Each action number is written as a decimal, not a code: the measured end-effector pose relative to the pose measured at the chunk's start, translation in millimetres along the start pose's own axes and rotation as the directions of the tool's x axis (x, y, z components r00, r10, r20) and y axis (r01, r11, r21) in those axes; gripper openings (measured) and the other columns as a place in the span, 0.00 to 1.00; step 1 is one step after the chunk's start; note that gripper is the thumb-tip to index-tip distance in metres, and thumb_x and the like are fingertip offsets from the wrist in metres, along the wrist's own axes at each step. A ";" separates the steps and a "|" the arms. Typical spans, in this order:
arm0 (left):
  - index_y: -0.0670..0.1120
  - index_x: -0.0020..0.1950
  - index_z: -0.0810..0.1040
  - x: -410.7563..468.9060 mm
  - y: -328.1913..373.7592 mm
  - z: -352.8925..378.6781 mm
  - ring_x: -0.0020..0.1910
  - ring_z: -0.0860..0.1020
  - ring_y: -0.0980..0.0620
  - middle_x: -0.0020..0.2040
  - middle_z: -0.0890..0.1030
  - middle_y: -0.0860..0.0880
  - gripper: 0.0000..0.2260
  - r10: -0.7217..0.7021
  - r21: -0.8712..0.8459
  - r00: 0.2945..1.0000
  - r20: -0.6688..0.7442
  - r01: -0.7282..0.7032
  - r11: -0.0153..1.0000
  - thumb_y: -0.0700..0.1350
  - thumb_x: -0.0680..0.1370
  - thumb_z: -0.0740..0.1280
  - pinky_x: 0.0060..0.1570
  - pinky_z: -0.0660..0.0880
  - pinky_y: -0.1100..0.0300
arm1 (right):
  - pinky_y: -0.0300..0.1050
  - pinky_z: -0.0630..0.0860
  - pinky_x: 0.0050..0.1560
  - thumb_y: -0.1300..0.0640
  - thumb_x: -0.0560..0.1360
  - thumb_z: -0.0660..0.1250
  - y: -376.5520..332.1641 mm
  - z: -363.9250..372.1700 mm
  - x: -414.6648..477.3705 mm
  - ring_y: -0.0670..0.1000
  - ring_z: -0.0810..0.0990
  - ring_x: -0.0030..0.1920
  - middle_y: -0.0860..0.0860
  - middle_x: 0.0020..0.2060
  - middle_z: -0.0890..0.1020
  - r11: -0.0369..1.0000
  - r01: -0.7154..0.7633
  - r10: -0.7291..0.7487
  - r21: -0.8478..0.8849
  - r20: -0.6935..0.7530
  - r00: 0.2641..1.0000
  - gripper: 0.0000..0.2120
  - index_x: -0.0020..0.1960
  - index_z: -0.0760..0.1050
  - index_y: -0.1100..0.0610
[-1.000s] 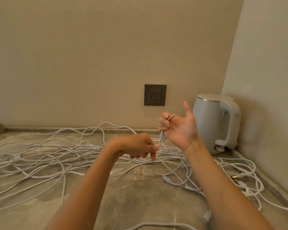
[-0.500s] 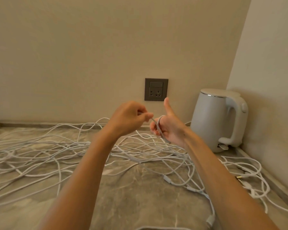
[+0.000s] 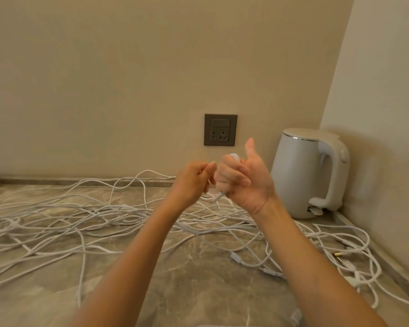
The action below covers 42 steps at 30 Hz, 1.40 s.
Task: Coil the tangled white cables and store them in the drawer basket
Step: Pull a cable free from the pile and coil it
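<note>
Closer together than half a second ago: the left hand [image 3: 194, 180] has drawn in until its fingertips sit just beside the right hand [image 3: 244, 185], whose fingers now show a turn of cable [image 3: 233, 156] over their knuckles.

Across the bench [image 3: 198, 293] the cables [image 3: 80, 215] lie loose and crossed over one another, from the left edge to the corner by the kettle [image 3: 302, 175]. A socket [image 3: 220, 130] sits on the wall behind the hands.

The right fingers are curled round the few wraps, thumb standing free, and the cable's tail drops out below them. The left thumb and forefinger look pinched on the same cable, feeding it.

My judgement is that the job has barely begun – one small coil is started and nearly all the tangle is left. No drawer basket is in view, so nothing is stored yet.
</note>
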<state>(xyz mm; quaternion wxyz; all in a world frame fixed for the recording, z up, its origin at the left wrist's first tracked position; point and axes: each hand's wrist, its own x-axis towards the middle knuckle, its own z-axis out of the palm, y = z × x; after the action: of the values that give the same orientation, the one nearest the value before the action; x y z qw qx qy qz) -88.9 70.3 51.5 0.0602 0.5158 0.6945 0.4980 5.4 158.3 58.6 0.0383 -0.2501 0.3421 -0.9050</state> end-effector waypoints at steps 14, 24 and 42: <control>0.43 0.42 0.78 -18.5 25.8 -10.0 0.18 0.61 0.59 0.24 0.67 0.53 0.12 -0.181 0.212 0.827 0.532 0.076 0.974 0.45 0.81 0.59 0.21 0.59 0.67 | 0.41 0.62 0.32 0.33 0.77 0.42 -6.8 8.7 -3.3 0.49 0.66 0.26 0.55 0.25 0.70 0.863 0.258 -0.481 -0.434 -0.552 0.682 0.36 0.33 0.69 0.61; 0.45 0.39 0.81 -16.3 28.7 -37.0 0.29 0.67 0.53 0.30 0.74 0.48 0.10 -0.048 0.259 0.961 0.272 -0.026 0.966 0.47 0.77 0.65 0.31 0.65 0.64 | 0.39 0.66 0.32 0.35 0.76 0.30 0.2 3.5 -0.2 0.46 0.68 0.24 0.53 0.22 0.72 0.388 -0.478 -0.453 -0.788 -0.615 0.646 0.41 0.28 0.69 0.61; 0.51 0.34 0.70 -6.8 11.4 -14.8 0.22 0.70 0.55 0.25 0.71 0.50 0.16 -0.005 0.121 0.996 0.092 -0.006 0.993 0.47 0.81 0.55 0.27 0.71 0.60 | 0.42 0.67 0.28 0.27 0.71 0.42 1.0 -3.9 -1.4 0.50 0.64 0.25 0.58 0.22 0.73 0.996 -0.072 0.074 0.047 -0.052 0.996 0.42 0.31 0.72 0.65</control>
<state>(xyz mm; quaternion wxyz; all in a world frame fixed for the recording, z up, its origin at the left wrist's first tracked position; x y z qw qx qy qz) -87.1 55.4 64.5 0.0608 0.5409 0.7198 0.4308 4.7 160.2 54.9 0.0677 -0.2121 0.3316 -0.9168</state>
